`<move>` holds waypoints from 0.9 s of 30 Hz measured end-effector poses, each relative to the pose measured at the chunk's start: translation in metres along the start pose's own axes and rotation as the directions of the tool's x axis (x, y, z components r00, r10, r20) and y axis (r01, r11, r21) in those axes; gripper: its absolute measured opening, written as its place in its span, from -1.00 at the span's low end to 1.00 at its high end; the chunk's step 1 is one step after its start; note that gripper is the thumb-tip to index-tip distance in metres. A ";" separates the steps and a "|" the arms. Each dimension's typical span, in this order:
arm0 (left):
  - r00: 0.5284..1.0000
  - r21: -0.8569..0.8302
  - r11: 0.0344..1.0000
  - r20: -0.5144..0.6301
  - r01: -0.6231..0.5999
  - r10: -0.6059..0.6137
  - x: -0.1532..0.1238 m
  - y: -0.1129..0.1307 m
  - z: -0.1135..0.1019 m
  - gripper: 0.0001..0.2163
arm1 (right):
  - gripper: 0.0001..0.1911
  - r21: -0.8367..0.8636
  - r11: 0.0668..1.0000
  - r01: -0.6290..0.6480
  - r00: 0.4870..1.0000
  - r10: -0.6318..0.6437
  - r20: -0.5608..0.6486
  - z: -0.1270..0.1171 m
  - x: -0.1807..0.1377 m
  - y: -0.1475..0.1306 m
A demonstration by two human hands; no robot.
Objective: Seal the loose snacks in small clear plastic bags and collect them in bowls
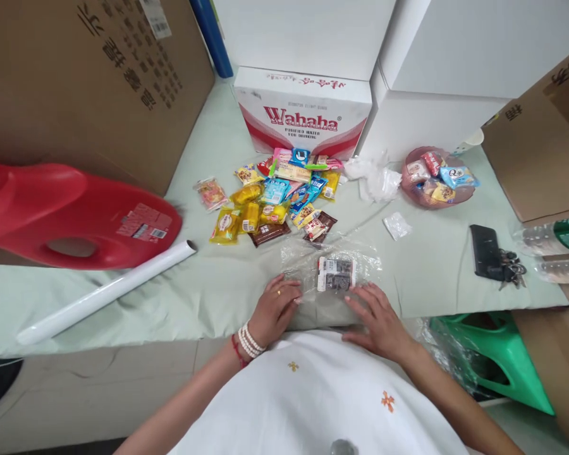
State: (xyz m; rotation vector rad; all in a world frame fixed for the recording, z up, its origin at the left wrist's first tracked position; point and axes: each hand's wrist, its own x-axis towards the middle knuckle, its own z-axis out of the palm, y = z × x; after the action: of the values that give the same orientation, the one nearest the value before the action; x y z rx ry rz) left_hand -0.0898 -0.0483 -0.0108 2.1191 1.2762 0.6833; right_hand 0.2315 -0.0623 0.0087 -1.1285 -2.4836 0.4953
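Head view, left hand (275,308) and right hand (378,318) spread flat, both pressing a clear crinkled plastic bag (332,275) on the pale green bench (194,284), heap of colourful wrapped snacks (277,199) beyond.

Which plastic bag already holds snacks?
The pink bag at far right, full of packets. The clear bag under the left hand and right hand lies flat, showing only a label.

I count | hands 2: left hand (275,309), right hand (378,319) | clear bag (313,278) 1 | red jug (76,215) 1 | white tube (107,292) 1 | phone (484,251) 1 | bottles (559,235) 2, right edge | snack packets (275,193) centre: roughly twenty
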 end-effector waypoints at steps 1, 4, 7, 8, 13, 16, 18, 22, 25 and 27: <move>1.000 -0.009 1.000 -0.011 0.014 -0.014 0.004 0.000 0.000 -0.79 | -0.48 -0.019 0.999 -0.033 0.998 0.032 -0.056 0.008 -0.008 0.000; 0.998 -0.022 1.000 -0.062 0.005 -0.007 0.015 -0.001 0.000 -0.76 | -0.67 0.064 0.985 -0.158 0.966 0.168 -0.196 0.017 -0.010 0.002; 0.994 -0.015 0.999 -0.102 0.030 -0.032 0.029 -0.009 0.001 -0.70 | -0.72 0.265 0.928 -0.262 0.938 0.309 -0.155 0.002 0.015 0.013; 0.991 -0.002 0.998 -0.115 0.070 -0.070 0.033 -0.013 0.001 -0.68 | -0.73 0.328 0.897 -0.297 0.932 0.346 -0.103 -0.006 0.026 0.018; 0.873 0.039 0.936 -0.376 0.349 -0.309 0.049 -0.028 -0.007 -0.73 | -0.68 0.487 0.678 -0.551 0.823 0.538 0.182 -0.018 0.068 0.047; 0.739 0.139 0.924 -0.648 0.355 -0.186 0.043 -0.015 -0.020 -0.84 | -0.63 0.444 0.617 -0.650 0.753 0.604 0.262 -0.010 0.077 0.055; 0.745 0.277 0.939 -0.666 0.204 0.035 0.038 0.005 -0.026 -0.88 | -0.62 0.415 0.618 -0.668 0.740 0.610 0.283 -0.004 0.079 0.056; 0.892 0.392 0.870 -0.207 -0.300 0.401 0.050 0.041 -0.014 -0.68 | -0.60 0.398 0.624 -0.672 0.738 0.605 0.297 0.001 0.078 0.056; 0.955 0.399 0.869 0.076 -0.294 0.288 0.076 0.038 0.008 -0.66 | -0.58 0.394 0.622 -0.676 0.734 0.612 0.294 -0.004 0.070 0.065; 0.964 0.408 0.876 0.168 -0.258 0.206 0.091 0.027 0.020 -0.67 | -0.59 0.338 0.646 -0.684 0.728 0.624 0.282 -0.015 0.065 0.074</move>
State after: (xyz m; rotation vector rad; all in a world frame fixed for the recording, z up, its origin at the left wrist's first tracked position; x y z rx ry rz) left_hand -0.0221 0.0191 0.0061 2.6615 1.1964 0.3820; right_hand 0.2466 0.0358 -0.0001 -1.8300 -1.8246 1.2881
